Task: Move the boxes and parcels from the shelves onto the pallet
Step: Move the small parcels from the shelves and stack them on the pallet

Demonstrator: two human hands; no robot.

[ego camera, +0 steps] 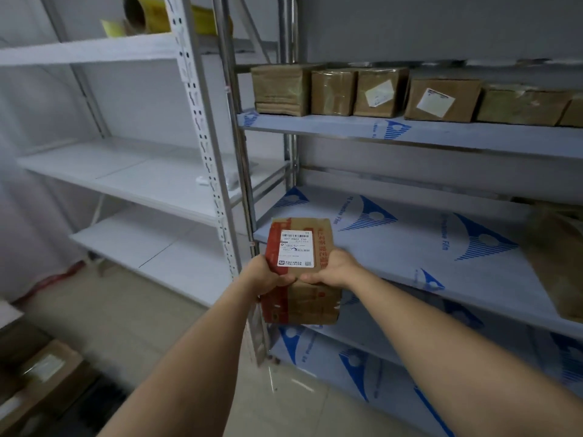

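A small brown cardboard box (pixel 299 247) with red tape and a white shipping label hangs in the air in front of the blue-filmed middle shelf (pixel 410 247). My left hand (pixel 268 275) grips its left side and my right hand (pixel 334 268) grips its right side, thumbs on the top face. Several taped brown boxes (pixel 362 93) stand in a row on the upper shelf (pixel 441 134). Another brown box (pixel 558 263) sits at the right end of the middle shelf, partly cut off. Boxes (pixel 47 367) lie low at the bottom left on a dark surface.
A white shelving unit (pixel 126 171) stands to the left, with yellow tape rolls (pixel 142 14) on its top board. Its perforated upright (pixel 202 137) and a steel post (pixel 236 137) rise just left of the held box. Beige tiled floor (pixel 142 310) lies below.
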